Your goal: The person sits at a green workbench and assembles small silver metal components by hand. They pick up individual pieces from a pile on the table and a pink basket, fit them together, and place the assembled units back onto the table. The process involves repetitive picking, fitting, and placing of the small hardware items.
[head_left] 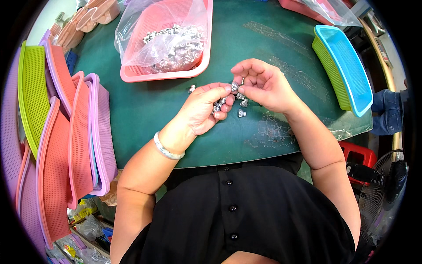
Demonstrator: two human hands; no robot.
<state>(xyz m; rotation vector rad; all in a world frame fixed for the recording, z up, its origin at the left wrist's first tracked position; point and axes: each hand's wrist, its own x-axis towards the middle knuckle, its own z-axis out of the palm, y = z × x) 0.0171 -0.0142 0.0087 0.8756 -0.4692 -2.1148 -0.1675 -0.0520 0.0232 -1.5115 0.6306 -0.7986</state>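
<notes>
Small silver metal parts point(218, 105) with ridged sides lie in my left hand point(204, 103), whose fingers are curled round them. My left thumb and forefinger pinch one silver part point(235, 86) at their tips. Right up against it is my right hand point(268, 86), its thumb and curled fingers meeting at the same spot; a bit of silver shows between them. Below the right thumb, a few loose parts point(242, 113) rest on the green table mat point(211, 147). Another loose part point(192, 89) lies left of my left hand.
Beyond my hands stands a pink basket point(166, 78) with a clear plastic bag of silver parts point(178, 48). Stacked coloured baskets point(81, 141) line the left edge. A blue and green basket point(345, 70) sits at right. A fan point(380, 193) and red stool point(358, 154) stand lower right.
</notes>
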